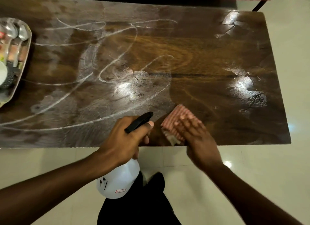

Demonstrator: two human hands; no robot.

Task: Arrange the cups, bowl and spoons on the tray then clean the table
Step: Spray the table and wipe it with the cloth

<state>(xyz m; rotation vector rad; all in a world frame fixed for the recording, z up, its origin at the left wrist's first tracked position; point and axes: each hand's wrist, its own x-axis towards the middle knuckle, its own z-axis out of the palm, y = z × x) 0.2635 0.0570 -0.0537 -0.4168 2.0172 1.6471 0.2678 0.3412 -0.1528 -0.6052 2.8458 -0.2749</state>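
Observation:
My left hand (pixel 125 140) grips a white spray bottle (pixel 117 181) by its black nozzle head (pixel 140 121), held over the table's near edge. My right hand (pixel 197 137) presses flat on a folded red-and-white striped cloth (pixel 174 122) lying on the wooden table (pixel 167 56) near the front edge. The tabletop is streaked with white wet smears across its left and middle. A steel tray (pixel 25 56) sits at the far left edge, holding spoons (pixel 21 35) and a partly cut-off white cup (pixel 2 73).
A red seat on dark metal legs (pixel 258 5) stands behind the table. The pale tiled floor (pixel 293 90) surrounds the table to the right and front. My dark trousers (pixel 139 208) are visible below the bottle.

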